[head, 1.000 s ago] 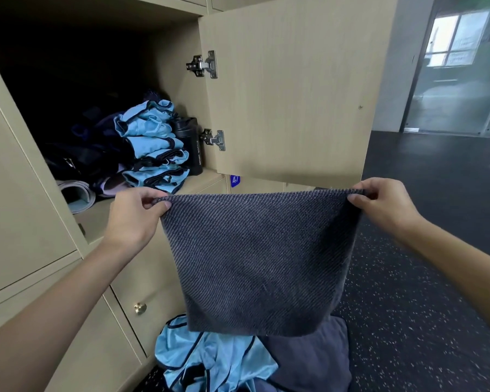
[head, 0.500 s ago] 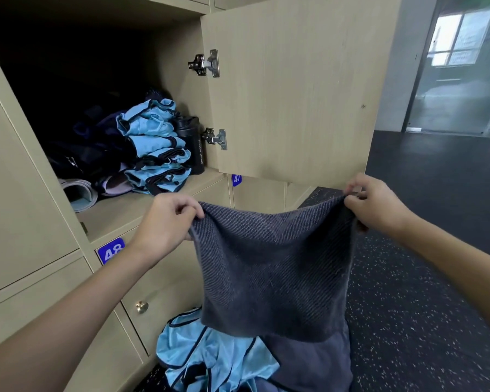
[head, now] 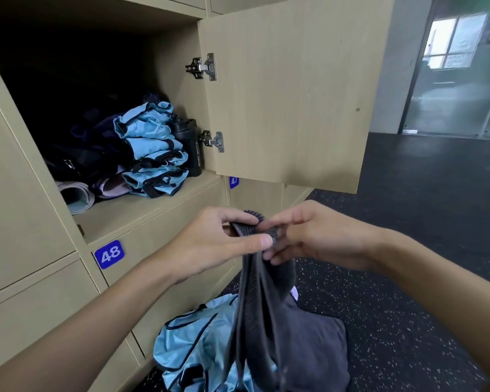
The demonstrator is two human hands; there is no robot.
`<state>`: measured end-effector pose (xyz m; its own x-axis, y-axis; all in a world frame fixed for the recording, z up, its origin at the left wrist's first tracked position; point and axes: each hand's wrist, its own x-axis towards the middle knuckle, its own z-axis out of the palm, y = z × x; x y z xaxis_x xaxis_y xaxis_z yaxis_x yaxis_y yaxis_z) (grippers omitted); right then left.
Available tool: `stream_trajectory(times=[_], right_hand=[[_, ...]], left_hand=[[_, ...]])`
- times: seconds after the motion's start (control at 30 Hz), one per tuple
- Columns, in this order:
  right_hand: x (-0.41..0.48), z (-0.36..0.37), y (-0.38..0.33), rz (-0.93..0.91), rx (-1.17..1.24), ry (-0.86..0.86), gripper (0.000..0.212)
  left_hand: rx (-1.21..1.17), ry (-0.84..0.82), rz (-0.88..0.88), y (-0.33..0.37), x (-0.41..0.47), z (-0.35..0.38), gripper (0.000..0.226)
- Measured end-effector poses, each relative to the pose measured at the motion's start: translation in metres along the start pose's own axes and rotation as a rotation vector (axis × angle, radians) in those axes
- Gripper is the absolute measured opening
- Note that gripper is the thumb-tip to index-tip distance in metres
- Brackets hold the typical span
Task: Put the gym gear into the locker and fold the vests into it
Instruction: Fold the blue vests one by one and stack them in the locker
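Left hand (head: 210, 246) and right hand (head: 320, 236) pinched together the corners of the dark grey ribbed towel (head: 266, 301); we judged a slack pinch could drop it onto the light-blue vests (head: 193, 343) beneath.

At centre frame, the left grip (head: 212, 247) and right grip (head: 314, 236) meet, both pinching the top of a dark grey ribbed towel (head: 266, 292) that hangs bunched below them. At upper left, the open pale wooden locker (head: 153, 213) holds stacked folded light-blue vests (head: 153, 154) beside a black sport bottle (head: 191, 148).
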<state>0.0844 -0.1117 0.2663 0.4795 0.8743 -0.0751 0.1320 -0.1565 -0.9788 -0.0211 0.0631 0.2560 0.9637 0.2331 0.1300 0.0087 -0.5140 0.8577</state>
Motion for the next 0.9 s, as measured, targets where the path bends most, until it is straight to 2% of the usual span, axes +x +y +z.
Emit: stream_trajectory(times=[0.07,0.17,0.23,0.3,0.4,0.47,0.57,0.67,0.73,0.9], right_hand=[[0.003,0.005,0.001,-0.017,-0.008,-0.009,0.044],[0.002,0.007,0.000,-0.037,-0.004,-0.014,0.043],[0.001,0.008,-0.002,-0.044,-0.012,-0.012,0.041],[0.000,0.009,-0.004,-0.050,-0.041,-0.021,0.039],[0.000,0.009,-0.004,-0.040,-0.093,-0.034,0.031],[0.002,0.004,-0.002,-0.049,-0.225,0.000,0.024],[0.006,-0.008,0.004,-0.084,-0.550,0.029,0.030],[0.006,-0.011,0.007,-0.123,-0.741,-0.099,0.043],[0.007,-0.010,0.013,-0.137,-0.817,-0.183,0.043],[0.004,-0.010,0.017,-0.028,-0.877,-0.324,0.013]], left_hand=[[0.049,0.003,0.041,0.000,-0.001,0.002,0.058],[0.086,0.077,0.102,0.002,-0.002,0.004,0.032],[0.104,0.108,0.134,0.003,-0.004,0.006,0.024],[0.077,0.124,0.133,0.005,-0.006,0.007,0.023],[0.072,0.184,0.114,0.004,-0.006,0.008,0.033],[0.075,0.213,0.087,0.003,-0.006,0.008,0.032],[0.047,0.196,0.072,0.000,-0.006,0.005,0.031],[0.026,0.201,0.080,0.000,-0.008,0.001,0.034],[-0.007,0.214,0.088,0.002,-0.008,-0.002,0.033],[-0.095,0.266,0.107,0.004,-0.008,-0.014,0.037]])
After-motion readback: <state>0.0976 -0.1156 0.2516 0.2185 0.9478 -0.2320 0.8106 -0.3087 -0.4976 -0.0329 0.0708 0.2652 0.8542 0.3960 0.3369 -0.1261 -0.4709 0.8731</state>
